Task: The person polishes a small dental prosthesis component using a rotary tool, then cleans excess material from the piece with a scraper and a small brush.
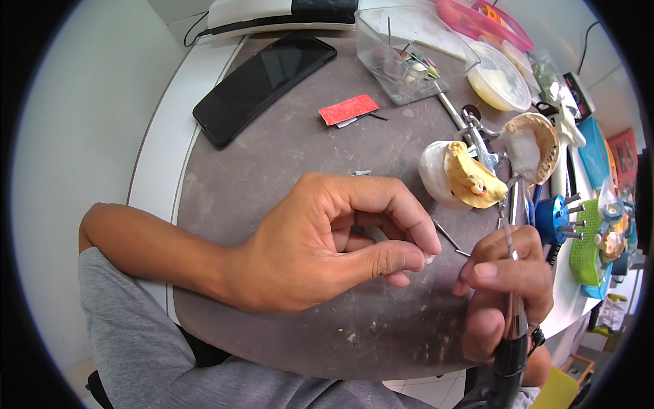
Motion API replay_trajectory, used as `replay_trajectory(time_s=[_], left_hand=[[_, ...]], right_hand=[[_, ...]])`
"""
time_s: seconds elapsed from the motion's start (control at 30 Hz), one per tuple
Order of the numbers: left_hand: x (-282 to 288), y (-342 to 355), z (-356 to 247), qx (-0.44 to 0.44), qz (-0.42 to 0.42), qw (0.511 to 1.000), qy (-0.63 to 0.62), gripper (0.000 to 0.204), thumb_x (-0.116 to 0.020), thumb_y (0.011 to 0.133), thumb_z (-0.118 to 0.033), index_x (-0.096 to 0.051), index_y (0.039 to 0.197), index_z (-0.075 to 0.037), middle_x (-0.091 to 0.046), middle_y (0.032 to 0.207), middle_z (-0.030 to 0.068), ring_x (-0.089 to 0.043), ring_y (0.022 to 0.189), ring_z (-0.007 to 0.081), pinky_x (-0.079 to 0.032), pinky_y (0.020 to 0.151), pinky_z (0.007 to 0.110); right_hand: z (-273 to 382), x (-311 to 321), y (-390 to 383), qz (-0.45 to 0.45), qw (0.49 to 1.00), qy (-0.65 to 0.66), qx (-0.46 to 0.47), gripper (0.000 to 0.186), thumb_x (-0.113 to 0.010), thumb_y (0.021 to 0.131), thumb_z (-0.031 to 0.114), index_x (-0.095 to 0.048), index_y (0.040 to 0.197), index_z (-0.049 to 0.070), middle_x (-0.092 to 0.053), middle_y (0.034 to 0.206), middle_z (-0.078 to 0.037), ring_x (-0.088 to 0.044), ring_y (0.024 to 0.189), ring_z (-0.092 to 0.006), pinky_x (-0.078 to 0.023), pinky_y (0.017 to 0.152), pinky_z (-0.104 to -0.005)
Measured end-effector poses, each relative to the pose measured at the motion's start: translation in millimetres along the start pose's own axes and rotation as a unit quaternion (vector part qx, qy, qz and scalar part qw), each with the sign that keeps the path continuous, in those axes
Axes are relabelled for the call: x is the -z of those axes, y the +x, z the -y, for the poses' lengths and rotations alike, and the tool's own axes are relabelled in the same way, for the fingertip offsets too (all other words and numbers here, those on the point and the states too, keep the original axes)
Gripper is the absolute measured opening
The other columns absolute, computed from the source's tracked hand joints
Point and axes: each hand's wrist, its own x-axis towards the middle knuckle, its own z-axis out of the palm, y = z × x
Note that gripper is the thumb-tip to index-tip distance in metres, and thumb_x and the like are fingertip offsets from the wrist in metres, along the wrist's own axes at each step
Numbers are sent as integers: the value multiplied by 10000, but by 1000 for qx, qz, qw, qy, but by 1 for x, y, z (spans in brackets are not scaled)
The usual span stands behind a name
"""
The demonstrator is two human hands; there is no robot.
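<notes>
Tabletop (pixel 259 170), clear box (pixel 402 94) of tools (pixel 428 67), hands (pixel 306 249) (pixel 533 278) in pinch on white piece (pixel 428 259) and handpiece (pixel 511 354).

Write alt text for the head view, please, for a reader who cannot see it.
A person's left hand holds a tiny white piece, and the right hand holds a pen-shaped tool, over a grey-brown table. Beyond are a black phone, a red strip and plaster tooth models.

Bright, diffuse light across the worktop (pixel 238 184); shadows soft, deepest inside the left hand's (pixel 306 252) curl. Faint reflections on phone (pixel 266 85), 11 o'clock; highlights on clear box (pixel 377 51), 1 o'clock. Right hand (pixel 507 283) and tool (pixel 509 354) slightly blurred, 4 o'clock. Fisheye bends straight edges; black rim, bluish fringe at 9.
</notes>
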Motion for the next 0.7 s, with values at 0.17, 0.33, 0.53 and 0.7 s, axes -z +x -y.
replay_trajectory(time_s=[0.17, 0.33, 0.53, 0.7], left_hand=[[1, -4, -1, 21, -11, 1000, -14, 163, -606, 903, 92, -564, 1053, 43, -623, 1048, 170, -673, 954, 199, -615, 800, 294], [2, -3, -2, 49, -40, 998, -23, 145, -605, 906, 90, -555, 1035, 46, -626, 1064, 188, -679, 961, 215, -612, 824, 324], [0, 0, -3, 22, -29, 999, -26, 127, -613, 896, 96, -563, 999, 42, -633, 1048, 203, -684, 965, 235, -613, 823, 328], [3, 0, -1, 18, -17, 999, -32, 130, -603, 900, 102, -571, 1011, 42, -633, 1041, 209, -686, 961, 243, -616, 813, 322]], right_hand=[[0, -1, 3, 42, 995, -79, 42, 275, -622, 916, 340, -638, 963, 69, -512, 780, -56, -495, 702, -156, -400, 628, -271], [-9, -7, -2, 15, 998, 64, -11, 249, -728, 792, 64, -588, 995, 30, -602, 797, -88, -623, 763, -204, -508, 697, -316], [-9, -9, -3, 14, 997, 77, 13, 267, -684, 862, 157, -457, 941, 39, -561, 704, -91, -676, 884, -297, -533, 782, -340], [-13, -12, -2, 22, 996, 85, 11, 291, -690, 861, 146, -438, 945, 25, -571, 695, -110, -692, 889, -337, -561, 827, -421]])
